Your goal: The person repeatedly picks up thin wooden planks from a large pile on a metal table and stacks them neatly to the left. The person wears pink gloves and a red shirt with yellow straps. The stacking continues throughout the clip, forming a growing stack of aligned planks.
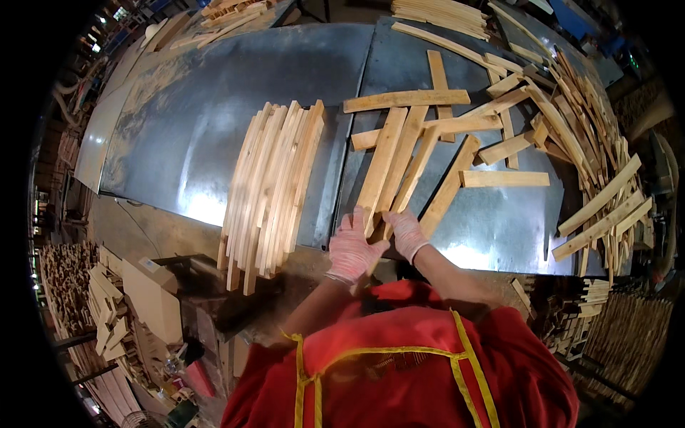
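Observation:
Both my hands wear pinkish-white knit gloves at the near edge of the metal table. My left hand point(352, 247) is closed at the near end of a long wooden slat point(383, 160), its thumb toward the right. Close beside it, my right hand point(407, 234) grips the near end of another wooden slat point(417, 171). A further slat point(404, 153) lies between these two, its near end partly hidden by my fingers. To the left stands a neat stack of slightly curved slats point(271, 185), set side by side and jutting over the table edge.
Loose slats point(504, 178) lie crosswise to the right, beside a tall jumbled heap point(581, 121). The metal tabletop point(285, 64) has a seam and sawdust at its far left. More slats point(442, 18) are piled at the back. Wood offcuts point(107, 314) sit low at the left.

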